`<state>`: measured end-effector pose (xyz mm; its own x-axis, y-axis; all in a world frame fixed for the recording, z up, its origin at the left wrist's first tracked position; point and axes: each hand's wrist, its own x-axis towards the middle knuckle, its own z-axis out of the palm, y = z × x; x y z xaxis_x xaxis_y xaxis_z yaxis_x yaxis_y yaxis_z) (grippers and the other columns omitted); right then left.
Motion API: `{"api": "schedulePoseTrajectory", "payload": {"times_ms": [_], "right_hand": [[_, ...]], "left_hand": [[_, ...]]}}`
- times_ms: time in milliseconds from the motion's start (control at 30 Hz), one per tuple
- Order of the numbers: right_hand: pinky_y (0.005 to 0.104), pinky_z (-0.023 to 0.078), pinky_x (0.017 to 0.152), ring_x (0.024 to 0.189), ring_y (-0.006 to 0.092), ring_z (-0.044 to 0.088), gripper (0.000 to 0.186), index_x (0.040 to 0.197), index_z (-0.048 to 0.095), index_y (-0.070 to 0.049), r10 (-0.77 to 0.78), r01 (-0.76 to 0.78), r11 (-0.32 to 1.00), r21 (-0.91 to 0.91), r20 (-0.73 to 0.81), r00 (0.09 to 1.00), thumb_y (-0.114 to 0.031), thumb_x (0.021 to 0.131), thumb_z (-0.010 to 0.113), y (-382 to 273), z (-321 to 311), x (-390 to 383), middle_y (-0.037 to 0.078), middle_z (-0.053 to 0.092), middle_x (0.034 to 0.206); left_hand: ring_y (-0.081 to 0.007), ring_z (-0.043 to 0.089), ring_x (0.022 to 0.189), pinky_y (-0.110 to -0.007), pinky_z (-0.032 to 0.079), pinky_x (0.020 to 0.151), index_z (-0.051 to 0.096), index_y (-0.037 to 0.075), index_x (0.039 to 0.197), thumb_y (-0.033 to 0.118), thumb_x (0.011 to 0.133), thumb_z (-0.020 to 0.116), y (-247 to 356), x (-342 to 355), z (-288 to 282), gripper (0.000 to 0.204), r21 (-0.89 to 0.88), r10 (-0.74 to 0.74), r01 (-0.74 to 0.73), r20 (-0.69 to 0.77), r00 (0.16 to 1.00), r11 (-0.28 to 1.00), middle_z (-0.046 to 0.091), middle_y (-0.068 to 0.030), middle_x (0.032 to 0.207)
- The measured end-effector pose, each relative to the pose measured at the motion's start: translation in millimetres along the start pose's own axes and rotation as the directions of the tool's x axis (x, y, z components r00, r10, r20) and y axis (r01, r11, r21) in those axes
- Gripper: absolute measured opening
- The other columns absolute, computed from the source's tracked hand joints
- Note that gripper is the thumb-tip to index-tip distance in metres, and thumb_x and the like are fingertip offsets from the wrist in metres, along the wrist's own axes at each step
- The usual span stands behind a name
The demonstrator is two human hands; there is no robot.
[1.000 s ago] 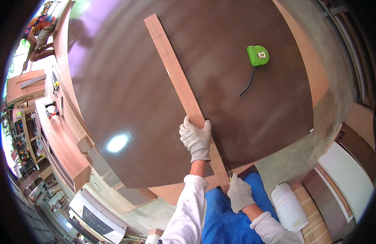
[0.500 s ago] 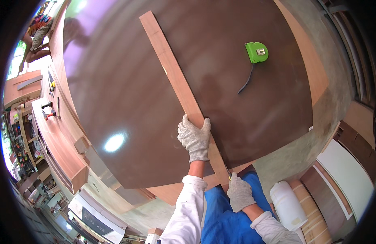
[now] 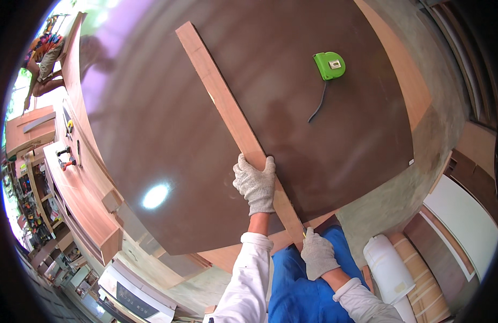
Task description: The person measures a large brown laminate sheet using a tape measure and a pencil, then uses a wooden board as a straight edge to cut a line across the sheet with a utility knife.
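Observation:
A long, narrow wooden board [image 3: 216, 91] lies slantwise over a large dark brown sheet [image 3: 152, 124], its near end reaching the sheet's front edge. My left hand [image 3: 255, 183], in a pale knitted glove, is clamped across the board, thumb on one side and fingers on the other. Close to the board's near end, my gloved right hand [image 3: 318, 254] is closed around a utility knife [image 3: 304, 232]. Only a bit of yellow and the thin front of the knife show; the glove covers the rest. A green tape measure [image 3: 329, 65] with a dark strap rests on the sheet, right of the board.
At the left, drills [image 3: 66, 159] lie on a wooden bench [image 3: 85, 199]. A person [image 3: 44, 70] sits at the far left. A white roll [image 3: 387, 269] and leaning panels [image 3: 461, 215] are at the lower right. My blue-trousered legs [image 3: 297, 290] are against the sheet's front.
The view has shifted slightly, so the board's far end and tape measure appear a little farther left. Both hands keep their holds on the board and the knife.

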<state>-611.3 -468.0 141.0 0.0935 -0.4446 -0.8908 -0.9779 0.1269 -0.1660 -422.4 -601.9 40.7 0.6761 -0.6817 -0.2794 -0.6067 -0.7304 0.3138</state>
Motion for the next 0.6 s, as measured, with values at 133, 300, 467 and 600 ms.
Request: {"api": "schedulePoseTrajectory", "payload": {"times_ms": [133,300,467,600], "right_hand": [[0.05,0.061,0.077,0.092,0.0408,0.076,0.036,0.123,0.051,-0.001,0.016,-0.016,1.0,0.019,0.01,1.0,-0.016,0.092,0.063,-2.0,-1.8,-0.9,0.023,0.074,0.105],[0.0498,0.061,0.077,0.093,0.0404,0.076,0.035,0.123,0.051,-0.001,0.009,-0.009,1.0,0.013,-0.003,1.0,-0.016,0.093,0.062,1.0,3.2,0.2,0.023,0.074,0.105],[0.05,0.061,0.077,0.093,0.0402,0.076,0.035,0.123,0.051,-0.001,0.004,-0.004,1.0,0.028,-0.008,1.0,-0.016,0.093,0.062,-0.9,2.8,-0.5,0.023,0.074,0.104],[0.0504,0.061,0.077,0.093,0.0401,0.076,0.034,0.122,0.05,-0.002,0.016,-0.017,1.0,0.013,0.004,1.0,-0.017,0.094,0.062,-1.9,4.4,-0.1,0.023,0.074,0.104]], "left_hand": [[-0.0416,0.065,0.113,-0.052,0.053,0.095,0.052,-0.003,0.141,0.052,0.081,0.084,0.6,-2.2,0.4,0.087,0.017,0.02,-0.02,-0.035,0.999,1.0,0.061,-0.022,0.125],[-0.0409,0.064,0.114,-0.052,0.051,0.095,0.052,-0.002,0.141,0.053,0.081,0.083,-0.9,-0.6,2.3,0.087,-0.005,0.004,-0.004,-0.01,1.0,1.0,0.06,-0.0213,0.126],[-0.04,0.064,0.114,-0.051,0.051,0.095,0.052,-0.001,0.141,0.053,0.081,0.083,-4.2,-0.9,2.7,0.086,-0.011,0.02,-0.02,-0.02,1.0,1.0,0.06,-0.02,0.126],[-0.0393,0.064,0.115,-0.051,0.051,0.096,0.052,0.0,0.141,0.052,0.081,0.083,-4.6,-1.2,4.6,0.086,-0.016,0.023,-0.024,-0.04,0.999,1.0,0.061,-0.0196,0.125]]}}
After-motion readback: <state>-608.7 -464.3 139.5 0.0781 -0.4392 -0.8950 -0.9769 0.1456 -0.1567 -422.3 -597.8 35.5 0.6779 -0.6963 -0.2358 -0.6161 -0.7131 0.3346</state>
